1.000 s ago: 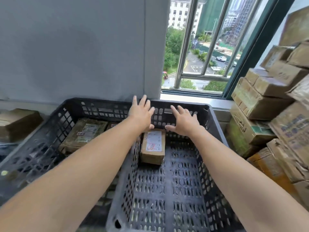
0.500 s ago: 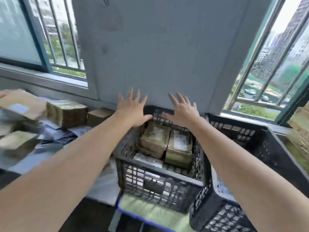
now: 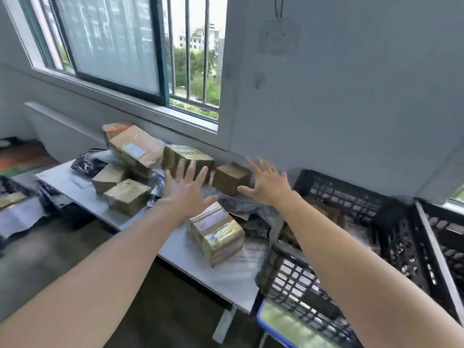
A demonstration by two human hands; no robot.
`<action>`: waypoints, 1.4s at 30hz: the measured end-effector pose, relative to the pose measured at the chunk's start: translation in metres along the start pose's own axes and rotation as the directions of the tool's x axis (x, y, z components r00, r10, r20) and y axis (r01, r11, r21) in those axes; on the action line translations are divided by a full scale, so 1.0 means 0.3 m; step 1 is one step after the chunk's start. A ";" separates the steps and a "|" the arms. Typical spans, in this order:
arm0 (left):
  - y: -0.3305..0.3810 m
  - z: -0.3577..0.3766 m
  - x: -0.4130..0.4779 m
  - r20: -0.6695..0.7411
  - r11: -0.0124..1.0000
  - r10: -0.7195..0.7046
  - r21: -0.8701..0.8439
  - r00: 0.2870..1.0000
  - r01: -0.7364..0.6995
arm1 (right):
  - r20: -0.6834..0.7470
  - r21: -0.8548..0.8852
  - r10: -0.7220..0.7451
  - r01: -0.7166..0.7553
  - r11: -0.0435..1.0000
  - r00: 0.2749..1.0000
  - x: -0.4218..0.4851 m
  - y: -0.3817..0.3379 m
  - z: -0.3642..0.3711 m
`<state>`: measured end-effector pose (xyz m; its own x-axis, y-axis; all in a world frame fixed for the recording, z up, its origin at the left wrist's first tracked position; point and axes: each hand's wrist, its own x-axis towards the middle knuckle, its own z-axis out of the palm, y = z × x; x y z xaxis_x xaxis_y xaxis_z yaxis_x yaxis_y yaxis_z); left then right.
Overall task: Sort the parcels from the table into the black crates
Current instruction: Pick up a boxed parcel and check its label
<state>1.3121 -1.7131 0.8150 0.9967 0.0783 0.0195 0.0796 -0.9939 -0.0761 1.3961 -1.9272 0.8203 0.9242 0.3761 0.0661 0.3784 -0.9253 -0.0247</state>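
Note:
Several brown taped parcels lie on the grey table (image 3: 130, 217). A long one (image 3: 216, 233) sits nearest me, a small cube (image 3: 229, 178) stands by the wall, and a stack (image 3: 135, 146) rises at the back left. My left hand (image 3: 187, 189) hovers with fingers spread above the table, over the long parcel's far end. My right hand (image 3: 268, 184) is also spread and empty, just right of the small cube. A black crate (image 3: 301, 280) stands at the table's right end, with a second black crate (image 3: 442, 237) further right.
Dark plastic mailers (image 3: 88, 163) and grey bags (image 3: 248, 204) lie among the parcels. A barred window (image 3: 190, 54) and a grey wall pillar (image 3: 351, 96) stand behind the table. A blue-edged stool (image 3: 283, 327) sits under the near crate. Dark floor lies before the table.
My view has swung left from the crates to the table. Both empty hands moved from above the crate with parcels to above the parcels on the table.

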 end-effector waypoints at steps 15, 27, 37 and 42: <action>-0.193 0.304 0.772 0.142 0.989 0.147 -0.022 0.979 -0.145 | 0.258 0.064 0.263 -0.288 0.955 0.930 0.699 0.018 0.435; -0.022 0.560 1.108 0.293 0.915 0.348 -0.314 0.891 -0.254 | 0.379 0.360 0.383 -0.516 0.777 0.842 0.839 0.079 0.640; -0.097 0.541 1.196 0.011 0.542 0.555 -0.763 0.832 -0.352 | 0.140 0.655 0.615 -0.538 0.530 0.776 0.821 0.025 0.534; -0.140 0.437 1.220 -0.296 0.375 0.574 -0.734 0.764 -0.567 | 0.063 0.756 0.749 -0.521 0.395 0.659 0.865 0.011 0.359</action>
<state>1.6752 -1.6326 0.6946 0.8028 -0.5332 0.2668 -0.5447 -0.4740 0.6918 1.6428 -1.8276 0.7298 0.8961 -0.4422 -0.0376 -0.2930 -0.5259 -0.7985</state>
